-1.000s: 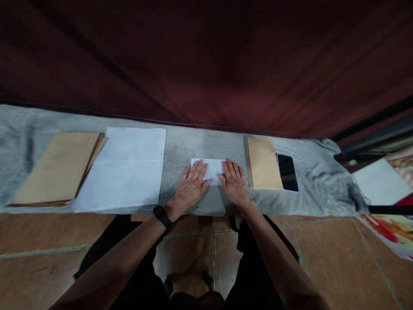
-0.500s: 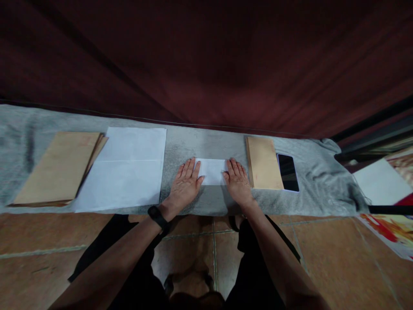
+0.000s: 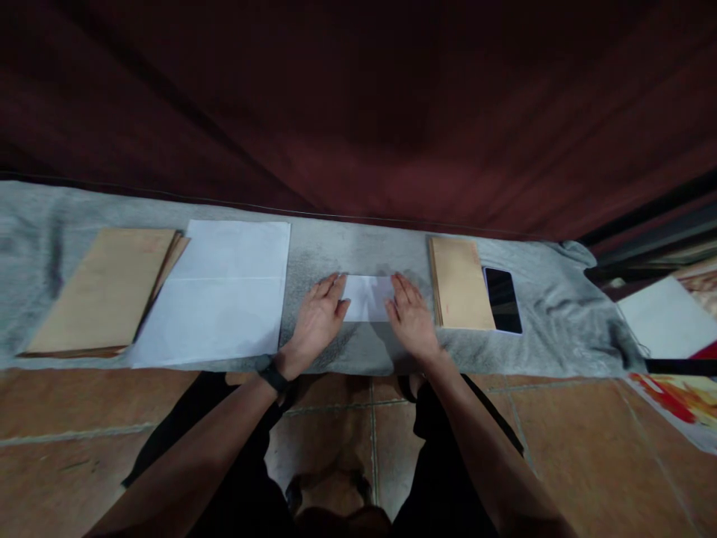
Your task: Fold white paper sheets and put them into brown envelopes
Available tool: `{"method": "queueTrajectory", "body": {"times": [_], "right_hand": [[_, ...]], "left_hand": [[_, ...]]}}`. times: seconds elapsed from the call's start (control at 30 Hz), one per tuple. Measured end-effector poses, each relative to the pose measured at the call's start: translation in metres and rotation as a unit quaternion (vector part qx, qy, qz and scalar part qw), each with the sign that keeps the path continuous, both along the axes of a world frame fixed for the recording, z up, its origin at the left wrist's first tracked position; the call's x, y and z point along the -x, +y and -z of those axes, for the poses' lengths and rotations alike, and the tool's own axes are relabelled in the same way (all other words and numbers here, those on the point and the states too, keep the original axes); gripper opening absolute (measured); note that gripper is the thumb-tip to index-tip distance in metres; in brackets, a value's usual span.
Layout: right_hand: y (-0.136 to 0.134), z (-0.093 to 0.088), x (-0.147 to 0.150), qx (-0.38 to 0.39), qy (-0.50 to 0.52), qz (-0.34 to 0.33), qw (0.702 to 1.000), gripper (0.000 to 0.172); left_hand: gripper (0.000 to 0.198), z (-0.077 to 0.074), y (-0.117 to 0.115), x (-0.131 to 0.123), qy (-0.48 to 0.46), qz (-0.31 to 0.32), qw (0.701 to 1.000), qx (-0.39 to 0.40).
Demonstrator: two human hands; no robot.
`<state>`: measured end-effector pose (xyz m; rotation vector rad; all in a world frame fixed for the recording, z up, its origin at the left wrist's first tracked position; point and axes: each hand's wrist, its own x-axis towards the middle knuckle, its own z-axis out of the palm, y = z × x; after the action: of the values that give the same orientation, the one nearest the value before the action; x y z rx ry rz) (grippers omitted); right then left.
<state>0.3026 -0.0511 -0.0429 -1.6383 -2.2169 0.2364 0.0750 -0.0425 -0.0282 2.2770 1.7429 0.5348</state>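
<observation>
A small folded white paper (image 3: 368, 308) lies on the grey cloth between my two hands, with faint creases or bulges across its middle. My left hand (image 3: 323, 306) is at its left end, fingers close together and thumb at the near part of the edge. At the opposite end, my right hand (image 3: 411, 310) has its fingers along the far corner and its thumb on the paper's edge. Both hands appear to grip the ends; the undersides of the fingers are hidden. A dark band (image 3: 274, 377) circles my left wrist.
Large white sheets (image 3: 224, 291) lie to the left, beside stacked brown envelopes (image 3: 106, 291). Right of my hands are a smaller stack of brown envelopes (image 3: 462, 288) and a phone (image 3: 503, 299). The grey cloth (image 3: 347, 246) meets a dark red curtain (image 3: 358, 149) behind.
My fingers have drawn in from lying flat and pressing on the paper to its ends. The left hand has shifted slightly. The paper's middle now shows shaded creases.
</observation>
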Motion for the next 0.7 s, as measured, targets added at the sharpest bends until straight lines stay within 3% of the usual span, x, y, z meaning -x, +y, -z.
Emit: {"method": "queueTrajectory", "body": {"times": [0.13, 0.3, 0.47, 0.7], "right_hand": [[-0.01, -0.005, 0.014, 0.036, -0.04, -0.114, 0.992, 0.061], [-0.014, -0.007, 0.019, 0.038, -0.069, -0.111, 0.991, 0.061], [-0.014, -0.008, 0.021, 0.034, -0.067, -0.105, 0.992, 0.059], [-0.015, -0.008, 0.024, 0.021, -0.068, -0.096, 0.993, 0.059]], "left_hand": [[0.05, -0.001, 0.003, -0.001, -0.079, -0.034, 0.996, 0.012], [0.051, 0.002, 0.01, 0.002, -0.185, -0.096, 0.976, 0.063], [0.063, 0.008, 0.02, 0.003, -0.321, -0.149, 0.928, 0.119], [0.076, 0.006, 0.023, 0.004, -0.388, -0.187, 0.887, 0.167]]}}
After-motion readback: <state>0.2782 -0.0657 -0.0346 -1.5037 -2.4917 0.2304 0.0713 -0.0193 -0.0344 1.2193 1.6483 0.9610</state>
